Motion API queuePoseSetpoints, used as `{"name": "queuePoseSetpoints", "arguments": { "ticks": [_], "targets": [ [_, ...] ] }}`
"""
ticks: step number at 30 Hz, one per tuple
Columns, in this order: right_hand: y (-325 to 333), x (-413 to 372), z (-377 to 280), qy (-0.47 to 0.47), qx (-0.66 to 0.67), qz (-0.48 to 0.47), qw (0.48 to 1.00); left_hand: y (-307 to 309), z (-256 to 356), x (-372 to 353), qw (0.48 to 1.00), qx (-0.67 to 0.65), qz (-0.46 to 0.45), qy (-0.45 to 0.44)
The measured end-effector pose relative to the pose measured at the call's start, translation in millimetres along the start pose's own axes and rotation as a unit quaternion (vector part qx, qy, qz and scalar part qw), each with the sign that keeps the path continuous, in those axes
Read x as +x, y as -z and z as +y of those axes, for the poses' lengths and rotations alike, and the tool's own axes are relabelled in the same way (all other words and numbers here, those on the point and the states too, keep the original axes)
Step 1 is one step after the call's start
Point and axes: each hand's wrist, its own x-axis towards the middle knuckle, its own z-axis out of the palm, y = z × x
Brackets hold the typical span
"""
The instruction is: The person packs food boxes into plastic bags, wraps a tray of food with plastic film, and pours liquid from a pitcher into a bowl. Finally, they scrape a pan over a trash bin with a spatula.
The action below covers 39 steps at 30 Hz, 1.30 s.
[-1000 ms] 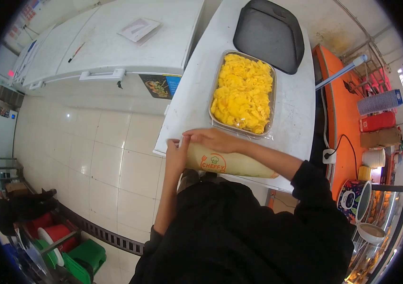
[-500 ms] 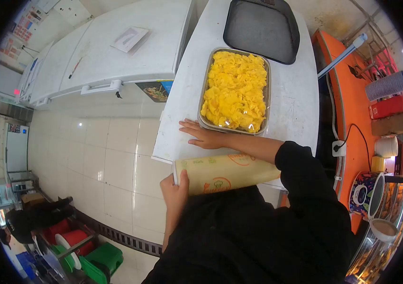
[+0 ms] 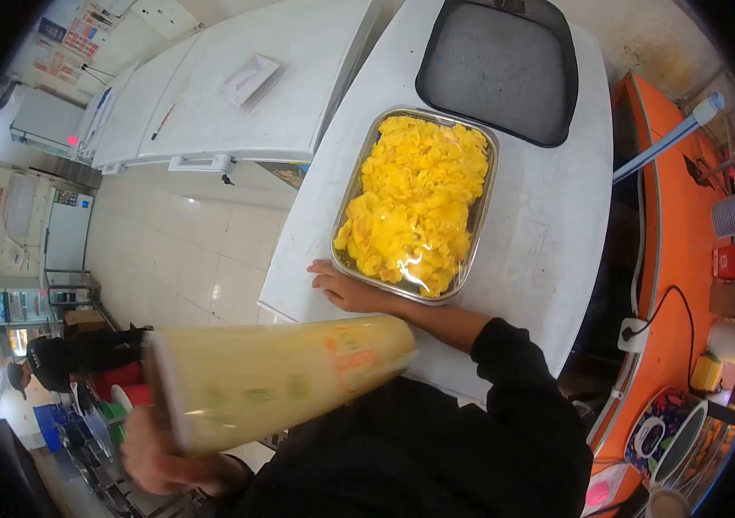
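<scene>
- 2 hands show, doing different work: the left hand (image 3: 164,466), at the lower left of the frame, is closed round the near-left end of a printed roll (image 3: 272,371); the right hand (image 3: 354,293), left of centre, is empty, palm down, fingers loosely spread.
- The roll slants from the lower left to the bottom centre of the frame, in front of the dark clothing. Gripping its end probably leaves the long printed face uncovered; motion blur hides how the fingers wrap it.
- The right hand rests on the white desk (image 3: 540,207), just beside the lower-left corner of a shallow tray (image 3: 479,216). Such a flat palm seems meant for steadying rather than gripping; whether the forearm touches the tray, I cannot tell.
- Yellow food pieces (image 3: 415,190) fill the tray in the upper centre of the frame. It lies flat, which likely keeps the loose heap level, and glare over the near end suggests clear film on top.
- 1 black tray (image 3: 497,78) sits at the top of the frame, past the food, bare inside. Its place at the far end presumably leaves the nearer stretch of desk to the hands.
</scene>
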Motion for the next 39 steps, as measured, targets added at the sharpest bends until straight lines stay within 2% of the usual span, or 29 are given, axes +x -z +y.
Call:
{"name": "queuePoseSetpoints", "arguments": {
  "ticks": [1, 2, 3, 4, 5, 7, 8, 9, 10, 12, 14, 15, 16, 17, 18, 20, 21, 23, 24, 26, 27, 29, 31, 32, 33, 35, 36, 37, 39],
  "targets": [
    [0, -1, 1, -0.002, 0.016, -0.013, 1.000, 3, -6, 22, 0.945, 0.279, 0.043, -0.162],
    [1, -1, 3, -0.002, 0.030, -0.027, 0.999, 13, -8, 41, 0.919, 0.366, 0.014, -0.145],
    [13, -2, -4, 0.016, 0.048, -0.050, 0.997, 46, -34, 36, 0.753, 0.643, 0.064, -0.124],
    [13, -2, -1, 0.022, 0.054, -0.052, 0.997, 99, -75, 36, 0.836, 0.479, 0.108, 0.246],
    [9, -1, 0, 0.005, 0.070, -0.053, 0.996, 99, -65, 66, 0.853, 0.511, 0.096, -0.048],
    [3, -1, -1, 0.007, 0.049, -0.031, 0.998, 132, -83, 92, 0.782, 0.607, 0.140, -0.030],
    [3, -1, -3, 0.017, 0.047, -0.028, 0.998, 142, -101, 96, 0.777, 0.612, 0.148, -0.033],
    [4, -3, -9, 0.050, -0.048, -0.015, 0.998, 148, -120, 101, 0.886, 0.392, 0.248, 0.030],
    [3, -8, -15, 0.079, -0.144, -0.003, 0.986, 146, -132, 105, 0.930, 0.141, 0.328, 0.091],
    [-21, -30, -23, 0.049, -0.092, -0.048, 0.993, 117, -161, 105, 0.955, 0.190, 0.225, 0.025],
    [2, -56, -72, -0.026, -0.014, -0.074, 0.997, 79, -196, 114, 0.976, 0.182, 0.111, -0.040],
    [29, -56, -101, -0.017, -0.032, -0.008, 0.999, 44, -194, 123, 0.972, 0.213, 0.095, -0.019],
    [49, -64, -120, 0.004, -0.125, 0.132, 0.983, 5, -187, 133, 0.967, 0.243, 0.078, 0.001],
    [28, -85, -90, -0.099, -0.280, 0.413, 0.861, -23, -196, 139, 0.975, 0.211, 0.073, -0.007],
    [23, -69, -85, -0.188, -0.400, 0.643, 0.625, -50, -208, 143, 0.982, 0.176, 0.065, -0.017],
    [45, -30, -125, -0.358, -0.051, 0.773, 0.521, -101, -238, 151, 0.992, 0.109, 0.059, -0.015],
    [34, -34, -114, -0.357, -0.070, 0.783, 0.504, -129, -252, 156, 0.995, 0.082, 0.060, -0.018],
    [13, -54, -78, -0.247, 0.310, 0.746, 0.535, -183, -273, 171, 0.984, 0.118, 0.094, -0.094],
    [8, -51, -83, -0.240, 0.291, 0.760, 0.529, -209, -278, 182, 0.986, 0.094, 0.102, -0.094],
    [6, -29, -97, -0.273, 0.340, 0.798, 0.416, -257, -280, 206, 0.982, 0.068, 0.159, -0.080],
    [15, -15, -117, -0.361, 0.247, 0.809, 0.393, -280, -281, 215, 0.982, 0.051, 0.165, -0.078],
    [47, -5, -129, -0.374, -0.026, 0.819, 0.435, -322, -280, 230, 0.973, 0.039, 0.196, -0.114],
    [112, -1, -141, -0.354, -0.287, 0.680, 0.574, -358, -273, 240, 0.972, 0.026, 0.189, -0.136],
    [151, 15, -141, -0.324, -0.246, 0.678, 0.612, -372, -271, 244, 0.970, 0.027, 0.178, -0.161],
    [191, 24, -130, -0.326, -0.350, 0.608, 0.633, -383, -270, 247, 0.970, 0.025, 0.184, -0.154],
    [271, 62, -93, -0.217, -0.440, 0.530, 0.692, -400, -267, 256, 0.982, -0.029, 0.150, -0.114],
    [310, 76, -70, -0.219, -0.461, 0.464, 0.724, -404, -266, 259, 0.982, -0.027, 0.153, -0.110],
    [349, 81, -29, -0.219, -0.503, 0.408, 0.730, -405, -263, 262, 0.989, -0.048, 0.119, -0.073],
    [407, 110, 23, -0.313, -0.526, 0.352, 0.708, -407, -259, 265, 0.993, -0.062, 0.089, -0.035]
  ]
}}
